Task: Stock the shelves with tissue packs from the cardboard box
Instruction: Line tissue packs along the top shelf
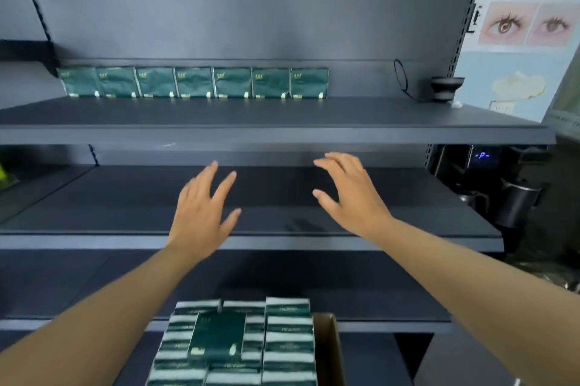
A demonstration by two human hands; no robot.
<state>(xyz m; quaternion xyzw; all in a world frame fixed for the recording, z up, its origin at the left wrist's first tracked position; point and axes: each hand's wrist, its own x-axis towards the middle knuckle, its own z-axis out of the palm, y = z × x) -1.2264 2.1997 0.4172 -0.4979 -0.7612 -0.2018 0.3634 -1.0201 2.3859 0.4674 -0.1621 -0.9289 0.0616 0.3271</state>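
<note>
Several dark green tissue packs (194,83) stand upright in a row at the back left of the upper shelf (282,131). Below me, a cardboard box (328,351) holds stacked green-and-white tissue packs (288,338), with one pack (218,337) lying flat on top. My left hand (204,213) and my right hand (348,194) hover side by side in front of the middle shelf (94,238). Both hands have spread fingers and hold nothing.
A black round object (443,88) with a looped cable sits at the right end of the upper shelf. A poster of eyes (521,8) hangs at the right. Dark appliances (508,194) stand right of the shelving. A lower shelf (392,324) runs behind the box.
</note>
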